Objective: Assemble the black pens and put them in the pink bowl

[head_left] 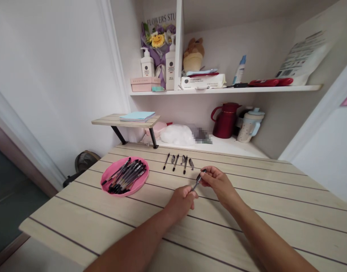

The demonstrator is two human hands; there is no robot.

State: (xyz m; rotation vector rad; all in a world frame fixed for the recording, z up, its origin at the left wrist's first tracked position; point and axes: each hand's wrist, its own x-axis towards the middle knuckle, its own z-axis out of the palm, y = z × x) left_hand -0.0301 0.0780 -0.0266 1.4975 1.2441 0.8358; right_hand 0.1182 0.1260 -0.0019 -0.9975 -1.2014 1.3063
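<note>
Both my hands hold one slim dark pen (194, 185) slantwise above the table. My left hand (182, 201) is closed around its lower end. The fingers of my right hand (214, 180) pinch the dark capped end at the top; whether the cap is fully seated cannot be made out. Just beyond my hands lies a row of 3 dark pen pieces without caps, one of them a pen body (185, 165), alternating with short loose caps such as the pen cap (191, 163). To the left, a pink tray (105, 174) bears a heap of several pens (126, 177).
A small raised stand (105, 120) with blue paper (138, 116) stands at the table's back left. Behind the slatted table (247, 226) are a white plastic bag (176, 134), a red jug (226, 121) and a pale tumbler (249, 126). A loaded shelf (233, 90) runs above.
</note>
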